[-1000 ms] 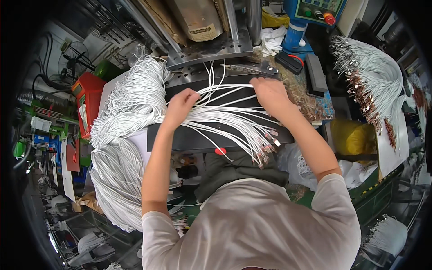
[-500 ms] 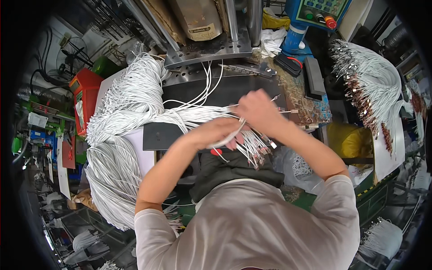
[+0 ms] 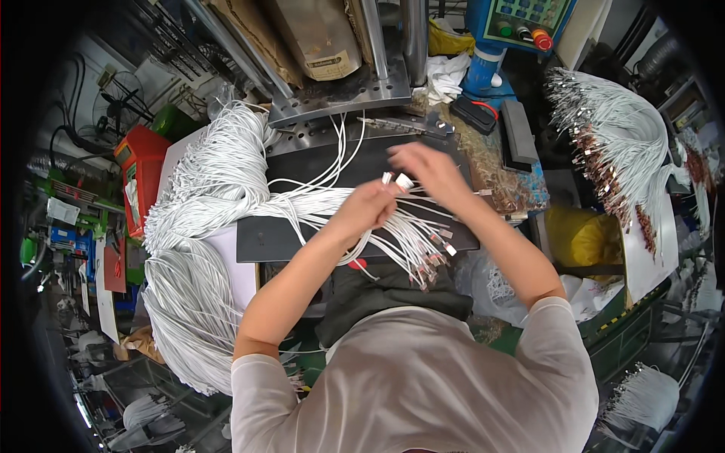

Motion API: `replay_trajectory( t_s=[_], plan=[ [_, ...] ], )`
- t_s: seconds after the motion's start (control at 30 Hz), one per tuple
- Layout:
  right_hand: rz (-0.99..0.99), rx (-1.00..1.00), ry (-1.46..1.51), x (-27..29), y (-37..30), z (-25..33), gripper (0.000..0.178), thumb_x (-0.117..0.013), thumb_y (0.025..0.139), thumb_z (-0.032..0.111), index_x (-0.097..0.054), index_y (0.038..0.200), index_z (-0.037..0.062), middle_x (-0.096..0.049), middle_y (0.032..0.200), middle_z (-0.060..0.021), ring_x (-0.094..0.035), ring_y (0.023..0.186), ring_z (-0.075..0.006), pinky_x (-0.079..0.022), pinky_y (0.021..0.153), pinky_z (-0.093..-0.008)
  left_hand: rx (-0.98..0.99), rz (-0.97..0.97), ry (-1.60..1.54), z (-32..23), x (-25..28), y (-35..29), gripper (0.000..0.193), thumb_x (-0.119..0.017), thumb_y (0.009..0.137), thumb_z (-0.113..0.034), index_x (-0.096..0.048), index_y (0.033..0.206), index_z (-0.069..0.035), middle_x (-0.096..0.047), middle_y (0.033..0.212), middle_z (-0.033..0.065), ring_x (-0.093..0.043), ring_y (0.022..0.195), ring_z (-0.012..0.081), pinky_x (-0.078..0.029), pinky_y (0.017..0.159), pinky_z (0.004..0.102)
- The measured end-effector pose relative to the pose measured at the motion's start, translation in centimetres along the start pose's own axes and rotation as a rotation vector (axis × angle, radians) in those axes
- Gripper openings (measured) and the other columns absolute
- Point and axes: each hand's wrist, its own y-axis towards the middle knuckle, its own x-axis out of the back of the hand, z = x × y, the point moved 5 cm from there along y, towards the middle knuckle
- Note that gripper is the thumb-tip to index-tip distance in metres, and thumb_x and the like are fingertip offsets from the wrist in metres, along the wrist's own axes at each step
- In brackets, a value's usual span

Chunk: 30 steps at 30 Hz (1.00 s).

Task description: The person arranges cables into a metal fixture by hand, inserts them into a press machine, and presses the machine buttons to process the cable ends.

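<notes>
The work in hand appears to be the separating or tying-off of a few strands from the white cable bundle (image 3: pixel 313 201), which runs from the large cable heap (image 3: pixel 219 162) on the left across the black board (image 3: pixel 266 240). The left hand (image 3: pixel 365 208) is curled closed around white cable, a short white end (image 3: pixel 387 178) poking out past its thumb. The right hand (image 3: pixel 438 175) is just beyond and to the right, blurred, over a white piece (image 3: pixel 405 182) — whether its fingers grip anything, I cannot tell. The connector-tipped ends (image 3: pixel 436 255) fan out toward the near right edge. The next move seems to call for a steady left grip — and for the right fingers to handle the short ends without snagging the fanned connectors.
</notes>
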Motion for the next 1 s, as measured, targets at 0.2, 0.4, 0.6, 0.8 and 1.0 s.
replay_trajectory(
  t_s=[0.2, 0.4, 0.6, 0.8, 1.0],
  plan=[
    [0.019, 0.054, -1.014, 2.7, 0.0, -0.9, 0.031, -0.06, 0.096, 0.02, -0.066, 0.121, 0.0028, -0.069, 0.094, -0.0116, -0.068, 0.092, -0.0325, -0.054, 0.081, -0.0407, -0.038, -0.192, -0.334, -2.4, 5.5, 4.4, 0.03, -0.061, 0.103, -0.026, -0.066, 0.12, -0.002, -0.066, 0.086, 0.0017, -0.061, 0.071, 0.012, -0.051, 0.065, 0.0247],
    [-0.326, 0.219, -1.501, 6.3, 4.3, -3.7, 0.023, -0.063, 0.089, 0.016, -0.068, 0.11, 0.0074, -0.067, 0.095, -0.0164, -0.066, 0.091, -0.0343, -0.054, 0.083, -0.0424, 0.007, -0.169, -0.376, -0.1, 6.0, 7.0, 0.028, -0.07, 0.097, -0.019, -0.068, 0.116, 0.002, -0.071, 0.096, 0.0075, -0.07, 0.083, 0.017, -0.06, 0.08, 0.0302],
    [-0.224, 0.205, -1.122, 4.4, 4.1, -4.6, 0.031, -0.062, 0.085, 0.014, -0.067, 0.115, 0.0065, -0.067, 0.095, -0.0171, -0.065, 0.081, -0.0252, -0.053, 0.074, -0.0344, 0.032, -0.159, -0.191, 1.0, 5.1, 6.8, 0.025, -0.072, 0.095, -0.02, -0.069, 0.108, 0.001, -0.07, 0.09, 0.0058, -0.068, 0.076, 0.0153, -0.058, 0.075, 0.0286],
    [-0.12, -0.517, 0.068, 4.9, 3.9, -6.2, 0.031, -0.054, 0.089, 0.014, -0.068, 0.114, 0.0017, -0.066, 0.083, -0.016, -0.064, 0.069, -0.0258, -0.052, 0.069, -0.033, -0.028, -0.122, 0.131, 0.6, 3.5, 6.4, 0.02, -0.074, 0.092, -0.019, -0.069, 0.099, -0.001, -0.067, 0.084, 0.0029, -0.063, 0.07, 0.0108, -0.051, 0.066, 0.0253],
    [-0.272, -0.353, -0.096, 4.5, 3.5, -6.9, 0.037, -0.053, 0.093, 0.019, -0.07, 0.12, 0.0016, -0.073, 0.086, -0.0166, -0.071, 0.08, -0.0255, -0.054, 0.077, -0.036, -0.023, -0.122, 0.166, 1.2, 3.5, 6.8, 0.019, -0.075, 0.091, -0.017, -0.07, 0.098, 0.0, -0.067, 0.082, 0.0041, -0.063, 0.07, 0.0114, -0.052, 0.066, 0.026]
  ],
)
